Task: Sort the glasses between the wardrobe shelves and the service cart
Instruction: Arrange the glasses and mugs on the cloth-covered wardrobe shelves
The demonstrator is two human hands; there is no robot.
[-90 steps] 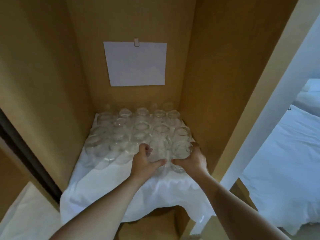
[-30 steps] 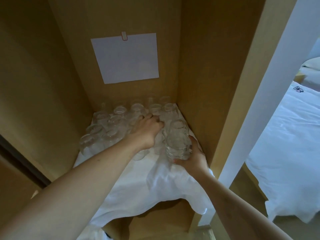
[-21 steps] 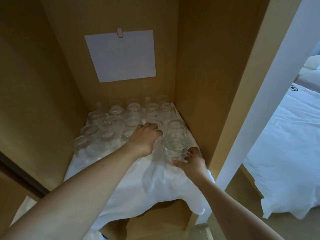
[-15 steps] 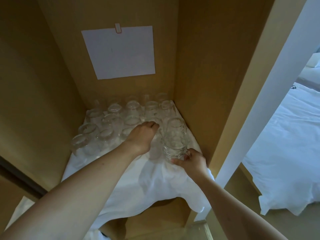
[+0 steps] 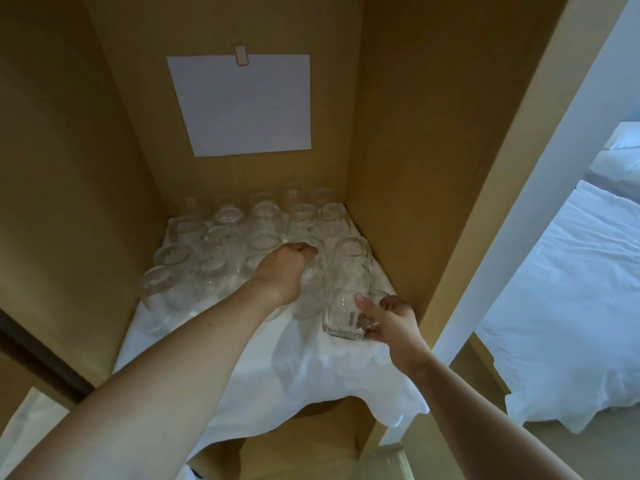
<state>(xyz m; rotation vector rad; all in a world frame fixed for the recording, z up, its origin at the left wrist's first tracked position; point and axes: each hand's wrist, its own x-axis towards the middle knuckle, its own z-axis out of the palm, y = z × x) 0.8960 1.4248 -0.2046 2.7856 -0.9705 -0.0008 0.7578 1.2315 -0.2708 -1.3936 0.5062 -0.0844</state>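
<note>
I see the wooden wardrobe with a white sheet of paper clipped to its back wall and a white cloth draped over the shelf, its front edge hanging down, and a white bed off to the right. On the cloth, rows of clear glasses stand upside down toward the back. My left hand reaches in among them, fingers curled over one glass, though I cannot tell how firmly, while my right hand grips the handle of a glass mug near the right wall, just beside the rows.
</note>
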